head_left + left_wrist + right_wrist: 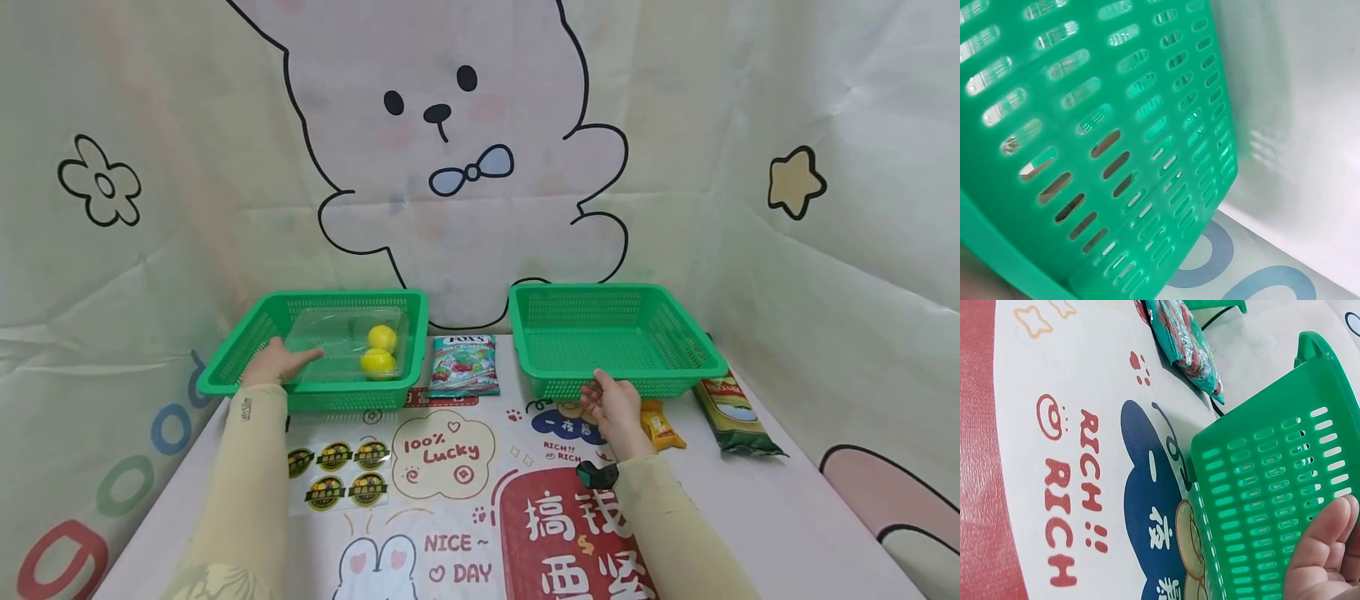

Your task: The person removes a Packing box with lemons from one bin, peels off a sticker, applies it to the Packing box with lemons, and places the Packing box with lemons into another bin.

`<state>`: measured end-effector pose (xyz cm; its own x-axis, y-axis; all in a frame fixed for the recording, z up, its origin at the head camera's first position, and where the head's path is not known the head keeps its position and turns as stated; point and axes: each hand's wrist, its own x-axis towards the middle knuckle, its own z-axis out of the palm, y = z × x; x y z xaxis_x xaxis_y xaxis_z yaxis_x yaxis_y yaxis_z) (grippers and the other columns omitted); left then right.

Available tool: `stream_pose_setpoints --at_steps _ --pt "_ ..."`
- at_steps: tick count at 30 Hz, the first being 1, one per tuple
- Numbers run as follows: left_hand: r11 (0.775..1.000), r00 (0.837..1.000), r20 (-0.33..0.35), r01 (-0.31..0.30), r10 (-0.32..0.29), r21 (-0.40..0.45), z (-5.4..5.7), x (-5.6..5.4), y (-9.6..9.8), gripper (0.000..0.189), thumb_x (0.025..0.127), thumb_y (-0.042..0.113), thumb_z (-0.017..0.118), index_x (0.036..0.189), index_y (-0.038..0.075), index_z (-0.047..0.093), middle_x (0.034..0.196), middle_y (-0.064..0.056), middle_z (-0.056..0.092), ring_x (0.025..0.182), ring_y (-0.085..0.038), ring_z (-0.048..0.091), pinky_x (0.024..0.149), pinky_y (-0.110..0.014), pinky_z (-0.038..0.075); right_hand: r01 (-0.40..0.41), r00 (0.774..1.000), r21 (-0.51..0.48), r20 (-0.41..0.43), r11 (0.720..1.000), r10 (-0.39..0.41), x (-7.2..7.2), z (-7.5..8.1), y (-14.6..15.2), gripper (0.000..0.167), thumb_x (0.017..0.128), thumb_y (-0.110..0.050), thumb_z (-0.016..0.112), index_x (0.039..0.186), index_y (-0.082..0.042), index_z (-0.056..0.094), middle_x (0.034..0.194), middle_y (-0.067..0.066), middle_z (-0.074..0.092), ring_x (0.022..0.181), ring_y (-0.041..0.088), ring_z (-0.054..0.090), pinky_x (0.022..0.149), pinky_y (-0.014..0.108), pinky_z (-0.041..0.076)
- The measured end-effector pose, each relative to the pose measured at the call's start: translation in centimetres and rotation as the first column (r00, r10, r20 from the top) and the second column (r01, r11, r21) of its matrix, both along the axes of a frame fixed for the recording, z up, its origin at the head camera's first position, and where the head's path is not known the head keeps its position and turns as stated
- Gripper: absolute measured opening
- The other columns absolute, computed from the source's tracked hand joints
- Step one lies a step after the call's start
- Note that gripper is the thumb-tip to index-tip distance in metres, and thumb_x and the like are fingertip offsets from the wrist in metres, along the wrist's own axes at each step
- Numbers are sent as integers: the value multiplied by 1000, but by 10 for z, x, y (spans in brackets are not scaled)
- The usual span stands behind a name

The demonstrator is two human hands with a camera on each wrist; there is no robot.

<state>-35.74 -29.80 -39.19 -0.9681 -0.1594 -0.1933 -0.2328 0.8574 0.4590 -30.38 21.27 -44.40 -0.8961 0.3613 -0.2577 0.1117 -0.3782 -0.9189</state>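
In the head view my left hand (276, 363) reaches over the near left rim of the left green basket (345, 400), its thumb stretched to the right. It is at the left end of a clear plastic container (330, 333); its other fingers are partly hidden. Two yellow lemon-like fruits (378, 364) sit at the container's right end. Parts of the hand show through the basket slots in the left wrist view. My right hand (615, 410), fingers loosely bent and holding nothing, is at the front wall of the right green basket (1266, 487), which has nothing inside.
Between the baskets lies a FOX'S candy bag (463, 367). Right of my right hand are a small orange packet (662, 425) and a green-and-red packet (735, 412). A sheet of round stickers (345, 475) lies front left. Printed sheeting (465, 250) encloses the table.
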Motion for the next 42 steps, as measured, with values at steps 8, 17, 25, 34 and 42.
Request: stream_pose_setpoints --at_steps 8,17,25,34,42 --pt "997 997 -53 -47 50 57 8 0 2 85 84 60 50 127 -12 38 110 -32 48 87 -40 52 68 -47 47 2 1000 18 -2 1000 -2 2 1 1 14 96 -21 48 98 -11 38 83 0 50 69 8 59 64 22 52" --pt "935 990 -40 -116 137 335 15 1 2 86 85 55 50 135 -12 31 137 -33 34 95 -37 59 69 -35 54 -5 1000 20 -8 1000 5 4 2 1 15 96 -22 47 97 -12 37 85 1 49 71 9 58 66 22 52" --pt "738 947 -63 -202 314 644 14 3 5 39 90 39 49 97 1 48 124 -25 36 102 -30 60 90 -42 50 -10 1000 42 -3 999 10 4 3 1 15 96 -23 48 97 -12 37 88 2 48 74 10 57 68 23 52" --pt "755 923 -55 -275 380 595 12 6 0 39 88 44 47 70 12 33 111 -20 42 72 -18 69 85 -39 52 -14 1000 58 2 998 14 3 2 0 16 96 -25 48 97 -13 38 90 2 47 74 10 56 68 22 52" --pt "692 891 -57 -309 451 652 19 11 3 36 87 43 47 73 14 32 55 2 33 52 -8 61 87 -39 51 -11 1000 58 -4 998 11 2 -1 -1 17 96 -26 49 97 -13 38 90 2 47 75 10 57 67 21 52"
